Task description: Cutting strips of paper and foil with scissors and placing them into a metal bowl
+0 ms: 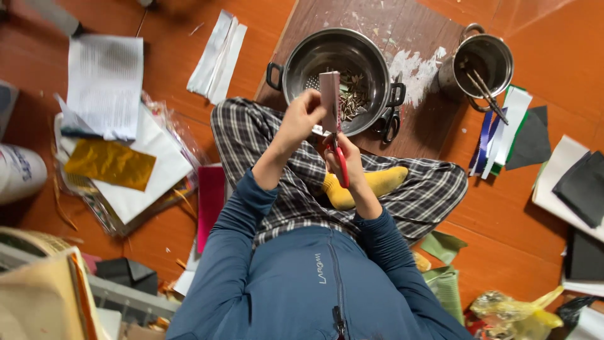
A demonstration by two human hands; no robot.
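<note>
Hands (327,135) up close over the colander (333,75), right in front of me. Past them: black scissors (390,123) hard against the colander's rim, steel pot (481,63) well off on the board (377,25). Crossed legs (314,170) and yellow sock (371,186) block the way straight below. One side is choked by a paper pile (126,164) with gold foil (110,164); the other by coloured strips (500,126) and dark sheets (582,182). Bare floor (497,208) between my knee and those sheets.

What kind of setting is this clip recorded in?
Probably a home floor used as a craft spot. The person sits cross-legged on an orange floor, cutting a paper strip with red-handled scissors over a steel colander, with paper sheets scattered about.
</note>
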